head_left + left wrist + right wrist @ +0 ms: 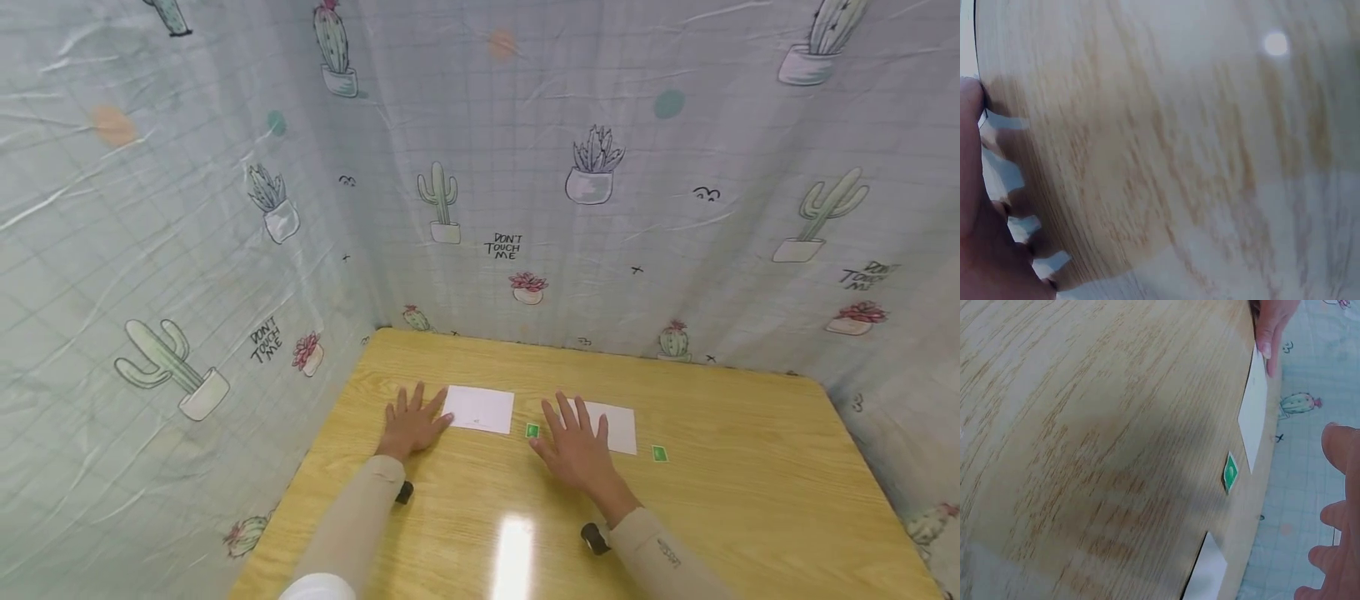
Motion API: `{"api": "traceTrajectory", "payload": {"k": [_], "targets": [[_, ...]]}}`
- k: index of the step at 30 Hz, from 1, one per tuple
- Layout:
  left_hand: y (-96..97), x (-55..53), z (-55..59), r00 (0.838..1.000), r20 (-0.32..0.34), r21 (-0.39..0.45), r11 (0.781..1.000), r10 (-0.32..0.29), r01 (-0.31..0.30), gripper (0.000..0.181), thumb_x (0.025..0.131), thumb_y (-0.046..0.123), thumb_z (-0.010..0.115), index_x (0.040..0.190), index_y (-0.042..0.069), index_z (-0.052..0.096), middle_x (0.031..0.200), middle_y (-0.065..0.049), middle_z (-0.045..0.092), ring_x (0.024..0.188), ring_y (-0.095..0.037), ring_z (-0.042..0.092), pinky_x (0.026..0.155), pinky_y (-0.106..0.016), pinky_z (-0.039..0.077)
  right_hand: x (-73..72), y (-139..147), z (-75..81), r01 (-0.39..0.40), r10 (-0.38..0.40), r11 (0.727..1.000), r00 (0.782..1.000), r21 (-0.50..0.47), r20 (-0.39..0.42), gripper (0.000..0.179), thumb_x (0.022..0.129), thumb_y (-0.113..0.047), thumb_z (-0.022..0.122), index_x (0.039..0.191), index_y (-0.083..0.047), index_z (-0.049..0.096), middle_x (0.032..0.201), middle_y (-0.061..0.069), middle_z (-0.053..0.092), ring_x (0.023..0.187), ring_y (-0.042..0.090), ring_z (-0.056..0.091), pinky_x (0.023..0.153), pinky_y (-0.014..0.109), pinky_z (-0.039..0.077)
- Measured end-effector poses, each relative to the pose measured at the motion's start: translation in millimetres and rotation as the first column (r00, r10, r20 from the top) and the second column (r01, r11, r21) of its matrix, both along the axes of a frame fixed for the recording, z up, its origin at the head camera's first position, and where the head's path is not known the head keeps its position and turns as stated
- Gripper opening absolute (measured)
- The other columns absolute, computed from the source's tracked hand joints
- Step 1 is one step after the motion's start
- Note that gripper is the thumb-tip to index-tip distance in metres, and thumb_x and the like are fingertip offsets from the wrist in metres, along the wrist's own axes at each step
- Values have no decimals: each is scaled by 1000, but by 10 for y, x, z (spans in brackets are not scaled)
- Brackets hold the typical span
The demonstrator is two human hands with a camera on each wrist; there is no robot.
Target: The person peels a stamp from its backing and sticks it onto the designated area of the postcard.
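Observation:
My left hand (412, 425) lies with fingers spread at the left edge of a white rectangular paper (480, 409), its thumb touching the near left corner. A second white paper (621, 429) is partly covered from the head view by my right hand (579, 454), whose fingers are straight and spread. In the right wrist view this hand (1342, 534) appears raised off the table, holding nothing. A small green stamp-like piece (532, 431) with a pale border lies between the two papers, near my right thumb. A similar green piece (659, 453) lies right of the second paper.
The papers lie flat on a yellow wood-grain table (750, 483). A cactus-printed curtain (525, 167) hangs along its back and left sides. Dark wrist devices are under both forearms, and a bright reflection (513, 554) shows on the table's near part.

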State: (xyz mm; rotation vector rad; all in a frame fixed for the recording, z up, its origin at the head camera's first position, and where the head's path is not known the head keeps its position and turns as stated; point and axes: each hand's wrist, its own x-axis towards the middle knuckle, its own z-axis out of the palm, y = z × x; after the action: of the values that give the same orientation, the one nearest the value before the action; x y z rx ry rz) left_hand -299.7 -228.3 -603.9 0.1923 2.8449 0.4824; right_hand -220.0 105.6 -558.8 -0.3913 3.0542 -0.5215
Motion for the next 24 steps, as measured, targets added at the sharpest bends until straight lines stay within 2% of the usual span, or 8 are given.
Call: {"api": "traceTrajectory", "payload": {"k": [3,5,12,16,18,24], "targets": [[3,-32,-65,1000,-8,-20,1000,-7,6,72,104,73,26,167,40,16,177,-17,-4,159,-55,-10,122,-80,-3,-8,-6,-18,2,-2,1000,1000,-1,5,73,106,-55,49,165,-16,30,175,16,19,161,47,14,119,84,10],[14,-43,-62,1000,-5,-24,1000,-6,6,70,105,71,27,167,40,16,177,-17,-5,159,-54,-10,122,-79,-4,-15,-9,-33,5,-5,1000,1000,-3,1,73,106,-55,50,165,-16,31,175,15,19,161,47,15,119,84,10],[74,1,89,1000,11,-46,999,-12,13,66,107,64,33,167,39,19,177,-19,-2,159,-57,-8,122,-80,0,-30,-19,-87,8,-7,1000,1000,-12,18,73,106,-54,49,166,-17,29,176,14,18,162,46,13,120,83,7],[52,-32,11,999,32,-57,998,-8,9,66,107,65,32,166,42,15,177,-17,-8,158,-56,-12,122,-80,-2,-23,-34,-110,6,-5,1000,1000,-23,22,72,106,-54,50,165,-17,31,175,15,19,162,46,13,119,83,7],[55,-20,21,999,38,-69,998,-4,6,65,108,64,32,167,42,15,177,-16,-9,159,-54,-13,123,-79,-3,-24,-41,-127,4,-4,1000,1000,-29,21,72,106,-53,51,165,-17,32,175,15,21,162,46,13,119,83,8],[79,80,167,1000,10,-104,995,1,0,61,110,57,34,166,38,22,177,-19,2,160,-56,-2,123,-79,5,-37,-41,-202,2,-1,999,1000,-33,21,69,105,-52,54,163,-19,37,174,15,23,161,46,15,119,84,8]]}}
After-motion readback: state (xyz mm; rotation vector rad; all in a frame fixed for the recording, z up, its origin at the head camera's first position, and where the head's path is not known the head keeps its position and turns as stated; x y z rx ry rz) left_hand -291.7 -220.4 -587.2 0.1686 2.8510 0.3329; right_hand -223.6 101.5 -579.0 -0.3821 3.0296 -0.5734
